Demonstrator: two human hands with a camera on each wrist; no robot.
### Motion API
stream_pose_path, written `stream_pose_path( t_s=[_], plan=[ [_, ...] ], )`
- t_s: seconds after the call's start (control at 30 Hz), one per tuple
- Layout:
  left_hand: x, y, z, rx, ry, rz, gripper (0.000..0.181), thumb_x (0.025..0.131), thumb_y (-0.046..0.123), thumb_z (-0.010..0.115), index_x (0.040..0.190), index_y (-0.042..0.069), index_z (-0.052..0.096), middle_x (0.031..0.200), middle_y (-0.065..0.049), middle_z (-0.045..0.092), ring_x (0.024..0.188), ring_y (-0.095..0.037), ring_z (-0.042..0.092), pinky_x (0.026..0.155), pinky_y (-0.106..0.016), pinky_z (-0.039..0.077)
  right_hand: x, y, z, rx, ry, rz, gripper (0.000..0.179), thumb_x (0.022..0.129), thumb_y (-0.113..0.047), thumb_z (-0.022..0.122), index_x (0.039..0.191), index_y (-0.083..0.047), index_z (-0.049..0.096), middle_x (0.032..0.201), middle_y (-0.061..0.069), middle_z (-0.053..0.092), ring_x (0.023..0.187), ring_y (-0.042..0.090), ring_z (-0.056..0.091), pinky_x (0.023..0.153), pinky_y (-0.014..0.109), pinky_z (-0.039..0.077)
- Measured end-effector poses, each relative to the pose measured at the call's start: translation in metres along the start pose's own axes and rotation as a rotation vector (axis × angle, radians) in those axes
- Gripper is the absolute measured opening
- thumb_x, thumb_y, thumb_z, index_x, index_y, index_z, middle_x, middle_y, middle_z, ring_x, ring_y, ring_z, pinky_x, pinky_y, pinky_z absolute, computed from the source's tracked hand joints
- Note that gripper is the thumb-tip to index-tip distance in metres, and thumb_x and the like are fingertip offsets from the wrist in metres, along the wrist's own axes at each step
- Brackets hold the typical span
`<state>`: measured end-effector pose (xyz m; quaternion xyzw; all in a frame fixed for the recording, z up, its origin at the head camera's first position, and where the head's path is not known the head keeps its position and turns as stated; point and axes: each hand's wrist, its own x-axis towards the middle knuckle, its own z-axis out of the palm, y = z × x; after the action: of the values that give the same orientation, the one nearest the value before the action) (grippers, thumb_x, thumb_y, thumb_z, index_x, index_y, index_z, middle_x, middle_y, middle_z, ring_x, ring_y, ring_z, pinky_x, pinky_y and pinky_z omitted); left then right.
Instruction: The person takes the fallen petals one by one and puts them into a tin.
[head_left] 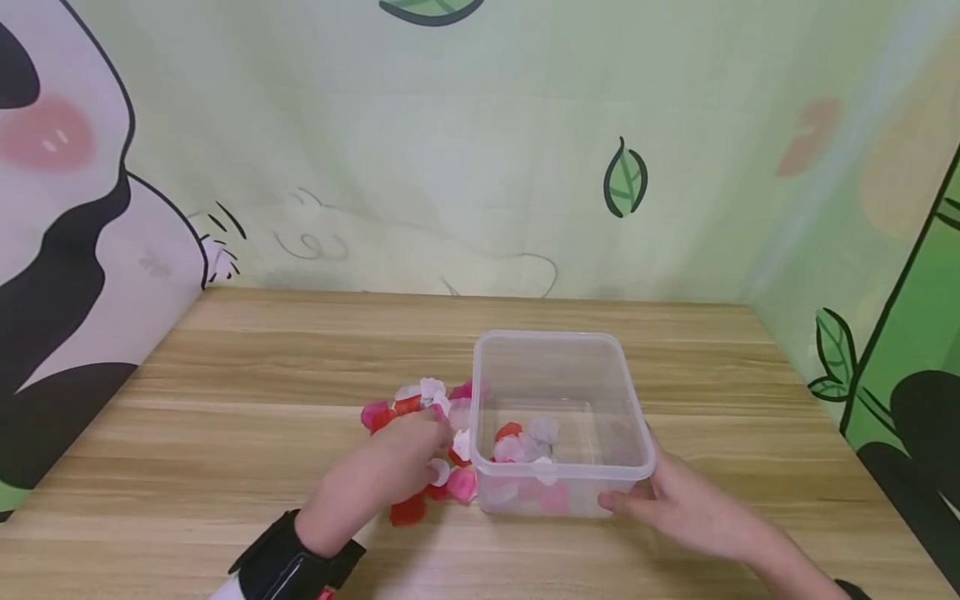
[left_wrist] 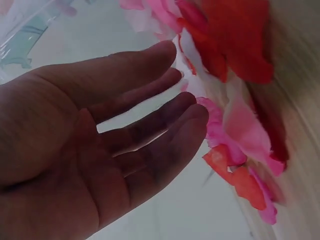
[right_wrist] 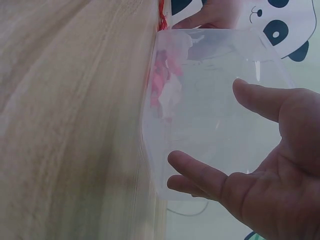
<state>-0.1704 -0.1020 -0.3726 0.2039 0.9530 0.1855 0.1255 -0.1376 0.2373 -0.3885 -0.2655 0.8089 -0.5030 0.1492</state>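
Note:
A clear plastic box [head_left: 555, 333] stands on the wooden table with a few pink, white and red petals [head_left: 525, 446] inside, toward its left. Beside its left wall lies a loose heap of artificial flower petals [head_left: 408, 508] in red, pink and white. My left hand [head_left: 401, 454] reaches down over this heap. In the left wrist view its thumb and fingers [left_wrist: 165, 132] extend apart with nothing between them, fingertips close to the petals [left_wrist: 245, 125]. My right hand [head_left: 682, 500] rests against the box's front right corner, thumb at the front wall and spread fingers [right_wrist: 200, 175] along the side.
The wood-grain table [head_left: 247, 400] reaches back to a pale green printed backdrop [head_left: 480, 167]. A panda figure [head_left: 165, 242] is printed at the left, and green plant shapes stand at the right.

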Motion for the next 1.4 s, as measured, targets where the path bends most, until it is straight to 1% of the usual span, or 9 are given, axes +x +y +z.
stream_pose_path(
  t_s=[0.1,0.2,0.4,0.47,0.67,0.93,1.13,1.27,1.4],
  plan=[
    [0.001,-0.002,0.005,0.028,-0.014,0.026,0.023,0.08,0.008,0.087,0.099,0.01,0.074,0.09,-0.001,0.06,0.082,-0.017,0.056,0.075,-0.033,0.056,0.0,0.0,0.0,0.015,-0.006,0.012,0.082,0.099,-0.016,0.071,0.16,-0.016,0.016,0.14,0.026,0.053,0.118,0.036,0.062,0.088,0.034,0.057],
    [0.002,-0.004,0.009,0.041,-0.017,0.034,0.022,0.08,0.008,0.088,0.096,0.011,0.073,0.088,0.0,0.058,0.08,-0.016,0.055,0.072,-0.03,0.054,0.0,0.0,0.0,0.029,-0.008,0.017,0.083,0.099,-0.014,0.071,0.161,-0.017,0.014,0.14,0.026,0.052,0.119,0.038,0.061,0.088,0.034,0.057],
    [0.003,-0.005,0.01,0.006,0.013,0.037,0.021,0.082,0.006,0.085,0.097,0.009,0.071,0.08,0.001,0.056,0.072,-0.016,0.055,0.065,-0.028,0.053,0.0,-0.001,0.0,0.054,-0.016,0.026,0.085,0.099,-0.013,0.07,0.161,-0.019,0.012,0.142,0.028,0.05,0.12,0.039,0.06,0.088,0.033,0.057],
    [0.004,-0.006,0.009,0.003,0.035,0.046,0.019,0.084,0.006,0.085,0.097,0.008,0.072,0.077,0.002,0.057,0.07,-0.016,0.055,0.064,-0.027,0.053,0.001,-0.001,0.0,0.054,-0.017,0.028,0.085,0.099,-0.014,0.07,0.161,-0.018,0.012,0.142,0.028,0.05,0.12,0.039,0.06,0.088,0.033,0.057],
    [0.004,-0.007,0.004,0.012,0.109,0.075,0.016,0.085,0.001,0.082,0.099,0.005,0.075,0.082,-0.001,0.065,0.074,-0.017,0.056,0.066,-0.027,0.052,0.001,-0.002,0.0,0.033,-0.009,0.019,0.085,0.099,-0.014,0.071,0.161,-0.017,0.013,0.142,0.026,0.051,0.12,0.037,0.06,0.087,0.033,0.057],
    [0.004,-0.004,0.001,0.008,0.207,0.106,0.018,0.084,-0.003,0.082,0.093,0.006,0.069,0.077,-0.001,0.059,0.075,-0.019,0.055,0.068,-0.031,0.051,0.001,-0.001,0.0,0.025,0.0,0.009,0.087,0.098,-0.015,0.072,0.161,-0.019,0.013,0.143,0.025,0.049,0.121,0.029,0.061,0.086,0.036,0.058],
    [0.005,-0.006,-0.001,0.024,0.287,0.175,0.024,0.082,-0.005,0.083,0.082,0.008,0.063,0.072,0.001,0.052,0.072,-0.018,0.051,0.064,-0.028,0.048,0.001,0.0,0.001,0.021,0.0,0.004,0.083,0.098,-0.016,0.072,0.16,-0.017,0.016,0.142,0.024,0.051,0.12,0.035,0.061,0.086,0.037,0.058],
    [0.004,-0.003,-0.006,-0.015,0.285,0.138,0.019,0.08,-0.003,0.085,0.089,0.005,0.07,0.078,0.0,0.059,0.073,-0.018,0.055,0.067,-0.028,0.055,0.001,0.0,0.001,0.029,-0.004,0.008,0.083,0.098,-0.014,0.071,0.16,-0.015,0.016,0.141,0.026,0.051,0.12,0.039,0.061,0.087,0.035,0.058],
    [0.001,-0.001,-0.01,-0.053,0.304,0.102,0.024,0.08,0.001,0.087,0.101,0.004,0.075,0.087,-0.002,0.064,0.075,-0.017,0.06,0.071,-0.029,0.059,0.0,-0.001,0.001,0.031,-0.005,0.015,0.083,0.098,-0.014,0.071,0.16,-0.015,0.016,0.141,0.027,0.051,0.12,0.039,0.06,0.087,0.034,0.057]
  ],
)
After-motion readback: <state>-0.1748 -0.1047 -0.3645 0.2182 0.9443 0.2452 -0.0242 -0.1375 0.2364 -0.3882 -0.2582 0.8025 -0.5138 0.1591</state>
